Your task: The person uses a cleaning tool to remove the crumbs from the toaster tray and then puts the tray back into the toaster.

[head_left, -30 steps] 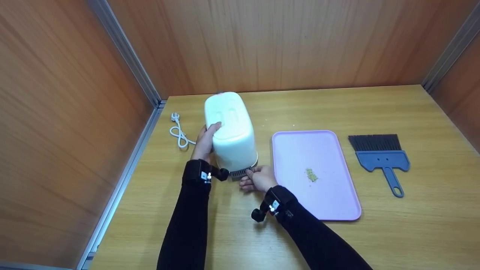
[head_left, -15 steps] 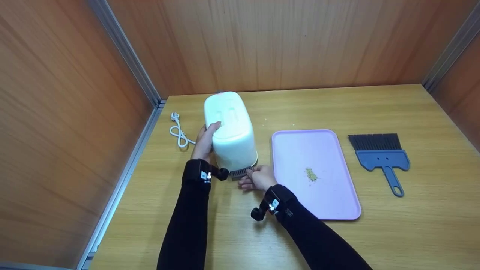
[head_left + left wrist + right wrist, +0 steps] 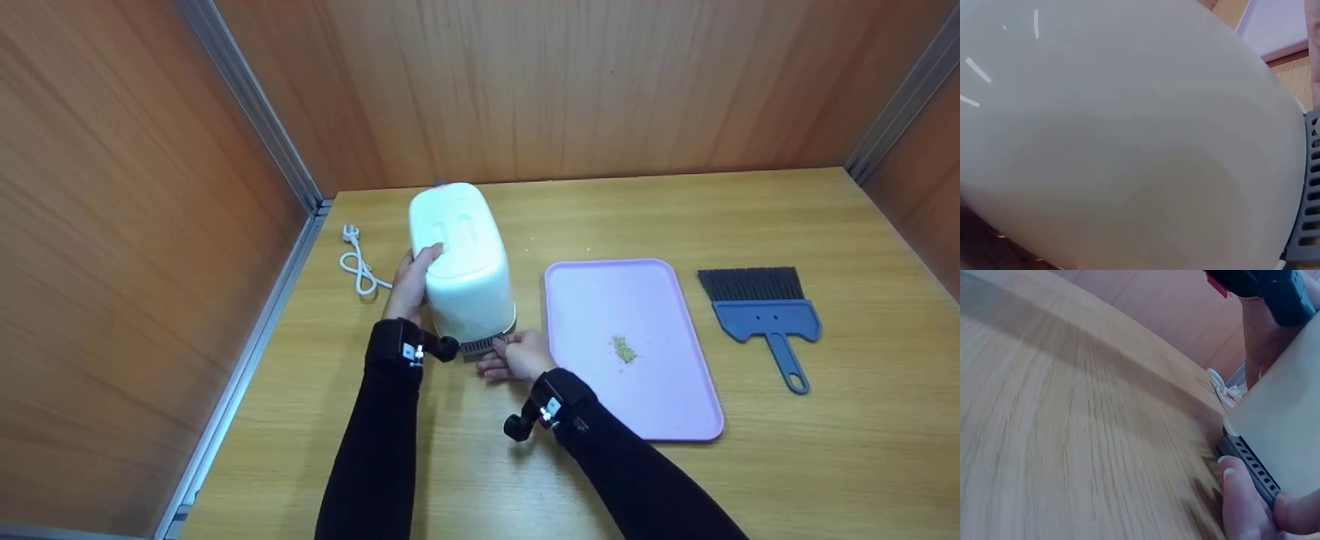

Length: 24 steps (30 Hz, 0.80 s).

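Note:
A white toaster (image 3: 466, 259), rounded and glossy, stands on the table left of the middle. My left hand (image 3: 409, 285) holds its left side, with the thumb up on the top edge. Along the near base juts a grey slotted crumb tray (image 3: 480, 346), whose slots show clearly in the right wrist view. My right hand (image 3: 517, 357) pinches that crumb tray (image 3: 1249, 467) at its right part, thumb above and fingers (image 3: 1241, 503) below. In the left wrist view the toaster's white wall (image 3: 1129, 129) fills most of the picture, and the left fingers are hidden.
A lilac tray (image 3: 600, 292) bearing a small heap of yellowish crumbs (image 3: 622, 349) lies right of the toaster. Farther right is a blue hand brush (image 3: 765, 319) with black bristles. The white cord and plug (image 3: 358, 262) lie at left. Wooden panels (image 3: 600, 90) border the table.

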{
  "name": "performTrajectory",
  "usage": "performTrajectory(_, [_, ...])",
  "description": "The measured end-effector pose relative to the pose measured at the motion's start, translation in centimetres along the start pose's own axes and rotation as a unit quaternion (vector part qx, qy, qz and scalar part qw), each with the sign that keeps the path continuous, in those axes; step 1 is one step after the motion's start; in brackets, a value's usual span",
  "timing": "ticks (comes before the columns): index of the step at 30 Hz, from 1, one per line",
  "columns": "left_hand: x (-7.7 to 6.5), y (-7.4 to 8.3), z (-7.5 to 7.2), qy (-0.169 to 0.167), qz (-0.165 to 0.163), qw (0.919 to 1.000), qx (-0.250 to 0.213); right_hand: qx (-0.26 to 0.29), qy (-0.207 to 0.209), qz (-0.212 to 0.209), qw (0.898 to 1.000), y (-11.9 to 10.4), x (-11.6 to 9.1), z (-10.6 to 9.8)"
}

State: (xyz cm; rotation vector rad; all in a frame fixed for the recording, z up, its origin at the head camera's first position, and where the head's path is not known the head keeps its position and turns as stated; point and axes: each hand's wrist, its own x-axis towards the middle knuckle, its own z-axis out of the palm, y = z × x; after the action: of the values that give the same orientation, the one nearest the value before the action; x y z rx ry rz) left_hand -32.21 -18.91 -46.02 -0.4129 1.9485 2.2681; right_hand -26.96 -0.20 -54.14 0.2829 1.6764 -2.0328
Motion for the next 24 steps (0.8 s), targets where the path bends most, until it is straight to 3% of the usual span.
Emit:
performTrajectory(12, [0.08,0.0,-0.01,-0.001,0.012,0.9999,0.008,-0.002,0.03,-0.009,1.0,-0.04,0.03,0.45])
performTrajectory(24, [0.18,0.01,-0.05,0.0,-0.002,1.0,0.005,0.028,-0.012,0.019,0.999,-0.2,-0.04,-0.4])
